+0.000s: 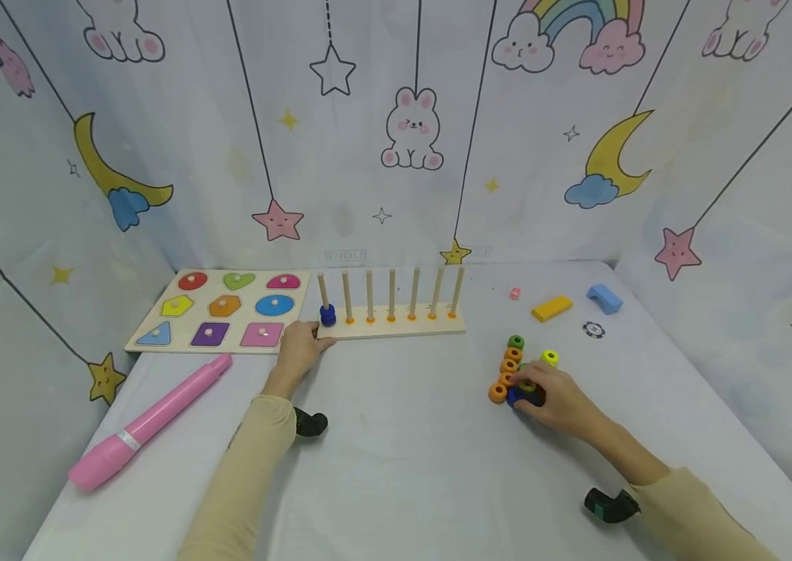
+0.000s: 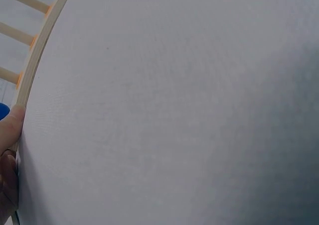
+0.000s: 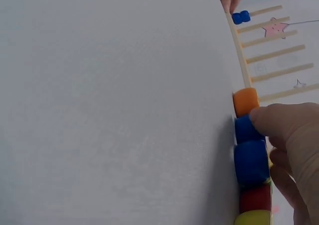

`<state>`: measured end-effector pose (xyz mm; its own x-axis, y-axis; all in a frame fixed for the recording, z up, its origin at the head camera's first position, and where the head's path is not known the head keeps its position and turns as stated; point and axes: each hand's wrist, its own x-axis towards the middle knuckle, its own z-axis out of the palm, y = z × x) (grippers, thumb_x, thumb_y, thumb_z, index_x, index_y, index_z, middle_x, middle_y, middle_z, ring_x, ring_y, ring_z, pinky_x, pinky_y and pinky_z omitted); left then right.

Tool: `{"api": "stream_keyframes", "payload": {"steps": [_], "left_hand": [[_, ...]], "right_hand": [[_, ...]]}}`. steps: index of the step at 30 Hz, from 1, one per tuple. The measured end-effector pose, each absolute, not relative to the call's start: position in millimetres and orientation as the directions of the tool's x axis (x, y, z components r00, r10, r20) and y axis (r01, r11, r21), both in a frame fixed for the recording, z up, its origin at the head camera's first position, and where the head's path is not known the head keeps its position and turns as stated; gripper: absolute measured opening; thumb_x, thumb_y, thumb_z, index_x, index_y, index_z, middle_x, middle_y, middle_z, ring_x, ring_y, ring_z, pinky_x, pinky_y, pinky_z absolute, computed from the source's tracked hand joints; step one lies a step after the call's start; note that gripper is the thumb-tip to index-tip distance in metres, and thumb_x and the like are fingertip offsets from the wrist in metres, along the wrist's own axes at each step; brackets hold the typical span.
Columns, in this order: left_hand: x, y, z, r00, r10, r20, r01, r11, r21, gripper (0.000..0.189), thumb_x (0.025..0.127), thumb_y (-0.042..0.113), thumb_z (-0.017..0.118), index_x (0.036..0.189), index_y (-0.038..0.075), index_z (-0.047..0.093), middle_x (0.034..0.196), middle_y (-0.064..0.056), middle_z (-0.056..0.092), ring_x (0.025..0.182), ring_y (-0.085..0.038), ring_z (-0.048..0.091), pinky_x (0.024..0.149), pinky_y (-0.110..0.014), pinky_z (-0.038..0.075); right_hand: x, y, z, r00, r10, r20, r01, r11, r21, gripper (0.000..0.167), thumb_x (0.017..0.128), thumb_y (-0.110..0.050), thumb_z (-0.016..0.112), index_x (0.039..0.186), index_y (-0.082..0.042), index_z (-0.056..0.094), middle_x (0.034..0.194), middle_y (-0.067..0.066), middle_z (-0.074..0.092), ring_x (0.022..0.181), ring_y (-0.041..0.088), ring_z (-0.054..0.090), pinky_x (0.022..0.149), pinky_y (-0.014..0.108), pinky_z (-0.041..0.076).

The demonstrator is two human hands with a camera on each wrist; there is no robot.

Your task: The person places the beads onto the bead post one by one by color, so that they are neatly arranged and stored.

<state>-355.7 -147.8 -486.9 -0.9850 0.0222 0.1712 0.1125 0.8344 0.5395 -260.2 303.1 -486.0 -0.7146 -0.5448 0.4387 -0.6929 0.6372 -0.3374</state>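
Observation:
My left hand [image 1: 298, 352] grips the left end of a wooden peg board [image 1: 396, 330], its thumb along the front edge. Several upright pegs rise from this board; two blue beads [image 1: 327, 315] are stacked on the leftmost one. To the right, my right hand [image 1: 557, 401] is over a cluster of colored beads. Its thumb and fingers pinch a blue bead [image 3: 246, 130] beside an orange bead [image 3: 246, 102]. Another blue bead [image 3: 251, 163], a red bead [image 3: 255, 199] and a yellow bead [image 3: 253, 218] line up nearer. The hand hides part of the cluster in the head view.
A shape puzzle board [image 1: 210, 331] lies at the back left, with a pink tube-shaped toy [image 1: 171, 401] in front of it. Behind the beads are a yellow block [image 1: 552, 308], a blue arched block [image 1: 604, 298], a round chip [image 1: 594, 329] and a tiny pink piece [image 1: 514, 294].

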Motion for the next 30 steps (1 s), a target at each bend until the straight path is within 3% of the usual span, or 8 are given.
{"api": "stream_keyframes", "payload": {"steps": [8,16,23,27,30], "left_hand": [[-356,-148,-484,-0.984,0.023,0.175,0.117,0.827,0.55,0.046,0.083,0.026,0.074,0.11,-0.01,0.065,0.092,-0.021,0.066,0.079,-0.026,0.054,0.071,-0.041,0.045],[-356,-147,-488,-0.987,0.026,0.158,0.11,0.825,0.554,0.05,0.083,0.026,0.073,0.114,-0.011,0.062,0.098,-0.023,0.066,0.084,-0.028,0.055,0.076,-0.043,0.046],[-355,-147,-489,-0.989,0.021,0.146,0.1,0.825,0.557,0.051,0.084,0.027,0.073,0.116,-0.011,0.061,0.1,-0.024,0.065,0.085,-0.029,0.055,0.077,-0.043,0.046],[-355,-149,-489,-0.986,0.027,0.163,0.112,0.833,0.542,0.049,0.083,0.027,0.074,0.112,-0.012,0.063,0.094,-0.023,0.065,0.083,-0.029,0.055,0.076,-0.044,0.046],[-356,-148,-490,-0.983,0.035,0.178,0.127,0.833,0.539,0.048,0.082,0.027,0.074,0.109,-0.012,0.064,0.09,-0.022,0.065,0.08,-0.028,0.054,0.074,-0.043,0.046]], "right_hand": [[-260,301,-483,-0.73,-0.549,0.408,-0.677,0.664,-0.318,0.038,0.07,-0.012,0.083,0.104,-0.008,0.067,0.103,0.002,0.063,0.097,0.016,0.055,0.077,0.039,0.052],[-258,303,-471,-0.753,-0.505,0.423,-0.656,0.63,-0.415,0.037,0.072,-0.008,0.082,0.106,-0.006,0.066,0.103,0.001,0.065,0.093,0.017,0.06,0.076,0.042,0.052],[-289,277,-446,-0.779,-0.438,0.45,-0.627,0.519,-0.581,0.038,0.077,0.001,0.076,0.112,0.0,0.062,0.106,0.012,0.065,0.09,0.024,0.065,0.075,0.043,0.052],[-313,246,-434,-0.77,-0.425,0.475,-0.637,0.479,-0.604,0.036,0.079,0.005,0.072,0.112,0.004,0.06,0.106,0.018,0.064,0.091,0.029,0.064,0.078,0.042,0.052],[-331,218,-423,-0.74,-0.433,0.514,-0.673,0.458,-0.582,0.033,0.08,0.003,0.072,0.111,0.004,0.061,0.106,0.016,0.065,0.091,0.025,0.065,0.079,0.034,0.052]]}}
